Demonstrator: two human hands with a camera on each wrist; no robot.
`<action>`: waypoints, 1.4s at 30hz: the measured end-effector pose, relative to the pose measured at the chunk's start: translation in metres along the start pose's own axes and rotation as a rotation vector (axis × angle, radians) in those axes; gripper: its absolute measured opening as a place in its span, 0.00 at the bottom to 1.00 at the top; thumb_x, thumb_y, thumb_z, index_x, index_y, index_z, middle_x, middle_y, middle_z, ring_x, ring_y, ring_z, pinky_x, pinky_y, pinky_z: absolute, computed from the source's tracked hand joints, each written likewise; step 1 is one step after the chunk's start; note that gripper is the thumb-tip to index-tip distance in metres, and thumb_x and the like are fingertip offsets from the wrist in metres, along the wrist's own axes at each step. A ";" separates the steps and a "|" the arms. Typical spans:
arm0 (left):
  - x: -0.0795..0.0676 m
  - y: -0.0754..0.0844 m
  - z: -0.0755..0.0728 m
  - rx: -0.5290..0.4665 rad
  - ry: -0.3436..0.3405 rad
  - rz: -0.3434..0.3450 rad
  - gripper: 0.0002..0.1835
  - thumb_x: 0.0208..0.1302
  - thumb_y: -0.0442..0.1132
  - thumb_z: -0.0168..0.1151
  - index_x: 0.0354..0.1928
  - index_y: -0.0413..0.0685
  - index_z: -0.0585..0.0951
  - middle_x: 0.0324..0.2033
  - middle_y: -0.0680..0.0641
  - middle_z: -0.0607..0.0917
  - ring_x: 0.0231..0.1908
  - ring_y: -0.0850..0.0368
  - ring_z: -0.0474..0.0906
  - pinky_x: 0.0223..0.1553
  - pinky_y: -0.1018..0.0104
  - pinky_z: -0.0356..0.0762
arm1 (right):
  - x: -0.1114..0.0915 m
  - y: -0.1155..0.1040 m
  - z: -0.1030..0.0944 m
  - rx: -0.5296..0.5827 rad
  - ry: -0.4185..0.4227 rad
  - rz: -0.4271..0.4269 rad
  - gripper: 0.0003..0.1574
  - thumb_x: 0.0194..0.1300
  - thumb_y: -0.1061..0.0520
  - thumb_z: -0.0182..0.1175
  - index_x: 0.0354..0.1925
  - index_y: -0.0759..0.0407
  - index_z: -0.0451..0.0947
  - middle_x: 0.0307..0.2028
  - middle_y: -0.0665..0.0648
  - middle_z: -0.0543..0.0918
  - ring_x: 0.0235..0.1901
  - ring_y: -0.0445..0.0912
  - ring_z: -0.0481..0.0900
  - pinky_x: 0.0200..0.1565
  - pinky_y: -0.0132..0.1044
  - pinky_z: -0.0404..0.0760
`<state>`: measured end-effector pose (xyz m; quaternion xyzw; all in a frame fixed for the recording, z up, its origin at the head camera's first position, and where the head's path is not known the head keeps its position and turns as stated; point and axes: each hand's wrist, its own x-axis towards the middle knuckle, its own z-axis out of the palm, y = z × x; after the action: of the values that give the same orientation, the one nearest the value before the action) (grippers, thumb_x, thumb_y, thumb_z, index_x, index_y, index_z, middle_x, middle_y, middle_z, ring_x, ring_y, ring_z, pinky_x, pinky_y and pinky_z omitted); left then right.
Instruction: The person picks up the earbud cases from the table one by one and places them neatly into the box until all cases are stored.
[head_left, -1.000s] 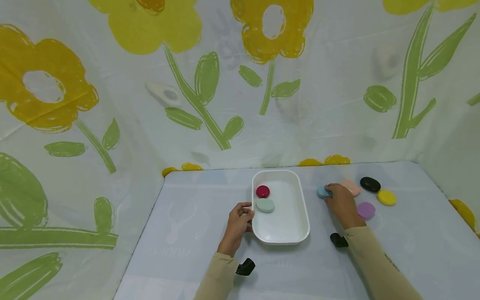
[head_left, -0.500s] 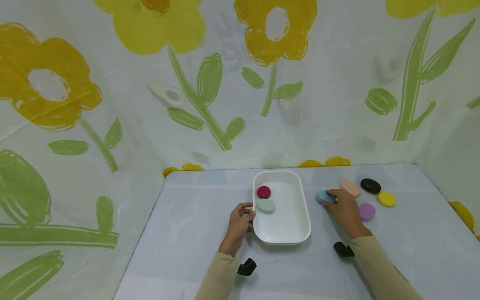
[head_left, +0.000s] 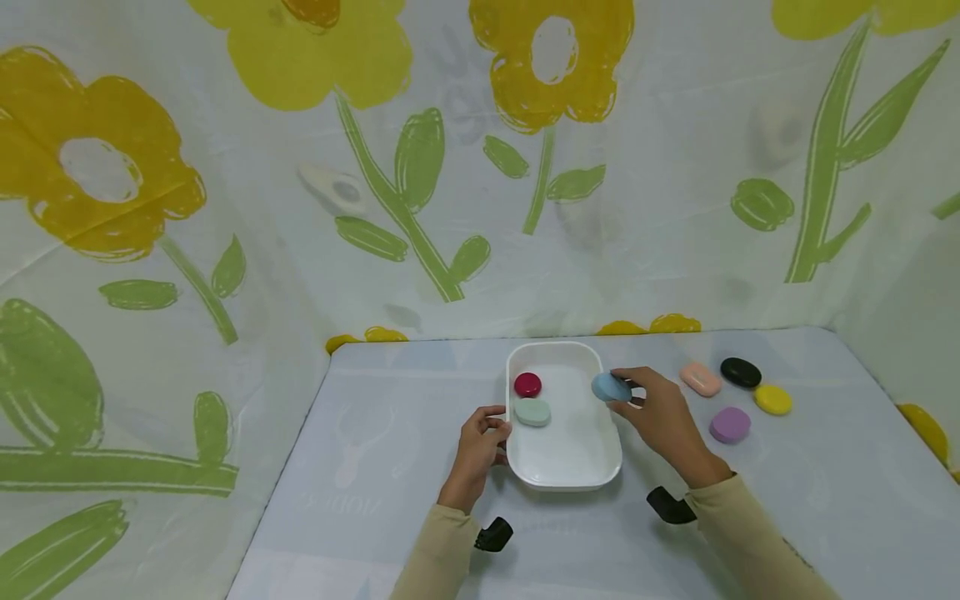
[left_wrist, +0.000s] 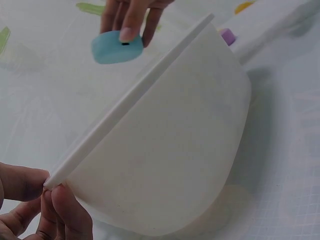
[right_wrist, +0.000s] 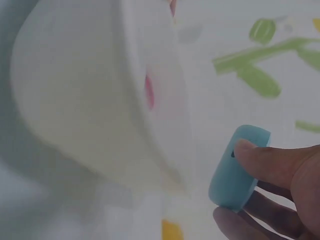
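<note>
My right hand [head_left: 667, 421] pinches a light-blue, soap-like bar [head_left: 611, 387] between thumb and fingers, held up over the right rim of a white tray [head_left: 577, 454]. A small dark mark shows on the blue bar [right_wrist: 237, 170] by the thumb in the right wrist view. At the tray's left side, my left hand [head_left: 474, 450] grips the rim; the left wrist view shows thumb and fingers pinching its edge. Inside the tray lie a round red piece [head_left: 527, 384] and, just nearer, a pale green oval bar [head_left: 532, 412].
Right of the tray, several similar pieces lie on the pale table: a peach bar [head_left: 701, 379], a black oval [head_left: 741, 372], a yellow disc [head_left: 772, 399] and a purple disc [head_left: 730, 425]. A flower-printed sheet [head_left: 645, 250] hangs behind the table.
The right hand has lifted the blue bar off the table and carried it left to the tray's right rim. My left hand keeps its hold on the tray.
</note>
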<state>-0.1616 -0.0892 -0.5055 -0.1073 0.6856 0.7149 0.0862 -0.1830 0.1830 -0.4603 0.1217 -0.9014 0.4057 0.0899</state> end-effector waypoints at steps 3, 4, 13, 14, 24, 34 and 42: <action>0.000 -0.001 0.000 0.000 0.001 0.000 0.16 0.65 0.34 0.56 0.54 0.44 0.73 0.37 0.44 0.76 0.28 0.51 0.75 0.20 0.66 0.76 | 0.000 -0.014 0.005 0.003 -0.043 -0.012 0.33 0.50 0.63 0.70 0.55 0.63 0.72 0.49 0.60 0.77 0.47 0.54 0.76 0.42 0.44 0.80; 0.000 -0.001 0.000 0.000 0.001 0.000 0.16 0.65 0.34 0.56 0.54 0.45 0.73 0.37 0.44 0.76 0.28 0.51 0.75 0.20 0.66 0.76 | 0.000 -0.018 0.007 0.007 -0.059 -0.016 0.33 0.50 0.63 0.70 0.55 0.63 0.72 0.48 0.60 0.77 0.47 0.54 0.76 0.42 0.44 0.80; 0.000 -0.002 -0.001 -0.006 -0.010 0.001 0.16 0.64 0.33 0.56 0.54 0.44 0.73 0.37 0.44 0.76 0.28 0.51 0.76 0.20 0.66 0.77 | 0.003 -0.039 0.024 0.020 -0.181 -0.039 0.31 0.49 0.61 0.71 0.53 0.60 0.74 0.46 0.56 0.78 0.43 0.50 0.77 0.41 0.40 0.81; 0.001 -0.002 -0.002 -0.006 -0.012 0.002 0.16 0.64 0.33 0.56 0.54 0.44 0.73 0.37 0.44 0.76 0.28 0.51 0.76 0.20 0.66 0.77 | 0.004 -0.040 0.026 0.018 -0.194 -0.046 0.31 0.49 0.61 0.71 0.53 0.60 0.74 0.46 0.55 0.78 0.43 0.49 0.77 0.41 0.40 0.81; 0.002 -0.001 -0.002 -0.003 -0.005 0.000 0.16 0.64 0.33 0.56 0.54 0.43 0.73 0.36 0.44 0.76 0.28 0.51 0.76 0.20 0.66 0.77 | 0.012 -0.058 0.048 -0.065 -0.348 -0.044 0.28 0.47 0.62 0.72 0.49 0.59 0.77 0.40 0.50 0.78 0.40 0.45 0.76 0.46 0.43 0.78; -0.001 0.003 -0.003 -0.033 -0.052 0.011 0.18 0.65 0.32 0.55 0.57 0.38 0.71 0.37 0.42 0.76 0.26 0.52 0.75 0.20 0.66 0.77 | 0.013 -0.068 0.069 -0.142 -0.478 -0.067 0.25 0.45 0.63 0.73 0.44 0.61 0.79 0.38 0.54 0.80 0.38 0.47 0.75 0.47 0.44 0.77; -0.019 0.024 0.000 -0.012 -0.066 0.023 0.19 0.65 0.31 0.53 0.57 0.34 0.69 0.38 0.40 0.75 0.27 0.52 0.75 0.22 0.66 0.77 | 0.014 -0.065 0.077 -0.179 -0.513 -0.127 0.23 0.44 0.63 0.73 0.42 0.63 0.79 0.38 0.54 0.80 0.38 0.47 0.75 0.46 0.41 0.76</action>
<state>-0.1502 -0.0899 -0.4773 -0.0761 0.6793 0.7230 0.0998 -0.1825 0.0818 -0.4608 0.2683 -0.9175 0.2739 -0.1057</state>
